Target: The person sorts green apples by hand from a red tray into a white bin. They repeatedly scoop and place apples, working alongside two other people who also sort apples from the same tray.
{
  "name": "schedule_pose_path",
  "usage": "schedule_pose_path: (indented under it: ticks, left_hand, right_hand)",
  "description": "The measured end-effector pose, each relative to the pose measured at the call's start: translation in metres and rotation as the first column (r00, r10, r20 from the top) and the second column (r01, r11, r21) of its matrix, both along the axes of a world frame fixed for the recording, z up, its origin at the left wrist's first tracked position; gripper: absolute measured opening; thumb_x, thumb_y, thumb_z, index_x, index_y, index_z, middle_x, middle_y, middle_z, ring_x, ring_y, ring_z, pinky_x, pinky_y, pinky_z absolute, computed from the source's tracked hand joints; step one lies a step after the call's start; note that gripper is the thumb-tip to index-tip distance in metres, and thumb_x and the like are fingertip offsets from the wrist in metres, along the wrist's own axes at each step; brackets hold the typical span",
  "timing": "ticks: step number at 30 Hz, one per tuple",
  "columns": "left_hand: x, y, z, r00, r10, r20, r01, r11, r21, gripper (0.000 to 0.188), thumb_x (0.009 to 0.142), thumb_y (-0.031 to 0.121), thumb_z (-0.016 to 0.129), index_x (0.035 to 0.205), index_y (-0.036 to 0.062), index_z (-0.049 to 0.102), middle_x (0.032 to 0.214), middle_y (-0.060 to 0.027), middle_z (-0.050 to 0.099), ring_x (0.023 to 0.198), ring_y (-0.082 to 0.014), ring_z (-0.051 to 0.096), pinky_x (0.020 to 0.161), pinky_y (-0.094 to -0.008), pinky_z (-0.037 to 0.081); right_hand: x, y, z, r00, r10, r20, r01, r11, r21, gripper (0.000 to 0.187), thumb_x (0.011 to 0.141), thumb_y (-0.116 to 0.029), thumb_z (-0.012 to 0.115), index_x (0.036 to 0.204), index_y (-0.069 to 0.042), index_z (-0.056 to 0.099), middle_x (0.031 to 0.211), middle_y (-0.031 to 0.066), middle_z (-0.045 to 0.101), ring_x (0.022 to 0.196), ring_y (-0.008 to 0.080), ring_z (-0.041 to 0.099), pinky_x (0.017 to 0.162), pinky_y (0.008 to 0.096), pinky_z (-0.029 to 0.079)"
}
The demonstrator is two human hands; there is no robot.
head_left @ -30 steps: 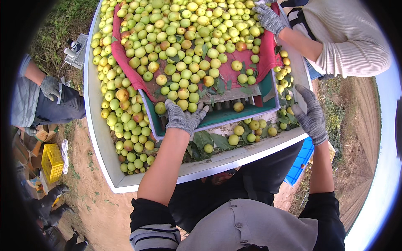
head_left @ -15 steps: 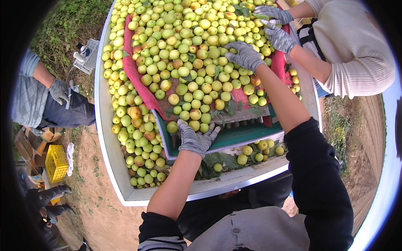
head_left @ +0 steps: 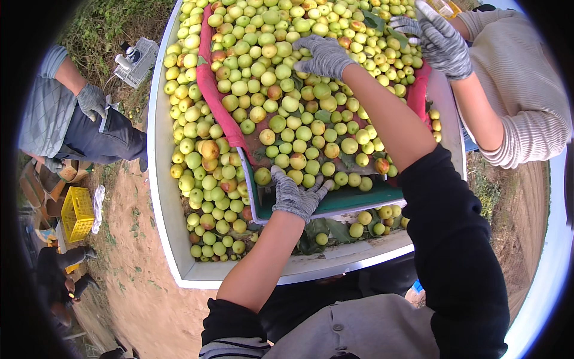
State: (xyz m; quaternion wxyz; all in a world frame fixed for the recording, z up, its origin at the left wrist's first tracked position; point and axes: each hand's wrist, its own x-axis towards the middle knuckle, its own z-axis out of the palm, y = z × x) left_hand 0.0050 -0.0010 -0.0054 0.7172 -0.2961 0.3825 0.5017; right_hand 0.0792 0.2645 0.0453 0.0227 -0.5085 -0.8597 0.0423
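Note:
My left hand, in a grey knit glove, rests at the near lip of a green-sided chute. Its fingers are spread against the closest of the round yellow-green fruit, which look like small apples, some blotched reddish brown. Further up the heap, my right hand, gloved alike, lies over the fruit with fingers stretched out and apart. I see no fruit gripped in either hand. Red cloth padding lines the chute's left side, and several green leaves are mixed in with the fruit.
A white-walled bin surrounds the chute, with loose fruit along its left and front. At right a co-worker's gloved hand is raised over the heap. Another person stands at left, near a yellow crate on the ground.
My right hand has moved up and left over the heap. Fruit has rolled down toward the chute's near end, covering more of it. The co-worker's near hand has lifted off the fruit.

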Motion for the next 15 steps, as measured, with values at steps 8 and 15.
schedule_pose_path:
  ticks: [8,15]
  left_hand:
    - [0.003,0.000,-0.002,0.999,0.043,-0.009,-0.043,0.999,-0.024,0.082,0.092,0.071,0.033,0.148,0.0120,0.025,0.147,-0.0157,0.031,0.133,-0.0387,0.038,0.104,-0.0617,0.038]
    - [0.000,0.001,-0.008,0.997,0.038,0.060,-0.039,0.999,0.014,0.088,0.088,0.076,0.037,0.150,0.0151,0.022,0.149,-0.0140,0.029,0.135,-0.0362,0.036,0.108,-0.0574,0.036]
  right_hand:
    - [-0.042,-0.045,0.061,0.969,0.194,0.155,-0.161,0.966,-0.202,0.035,0.085,-0.049,0.066,0.108,-0.022,0.071,0.101,0.0022,0.070,0.100,0.0198,0.065,0.098,0.0431,0.045]
    - [-0.150,-0.067,0.018,0.931,0.333,0.153,-0.333,0.943,-0.026,0.036,0.086,-0.045,0.060,0.116,-0.027,0.068,0.129,-0.0009,0.055,0.125,0.0261,0.047,0.093,0.0538,0.045]
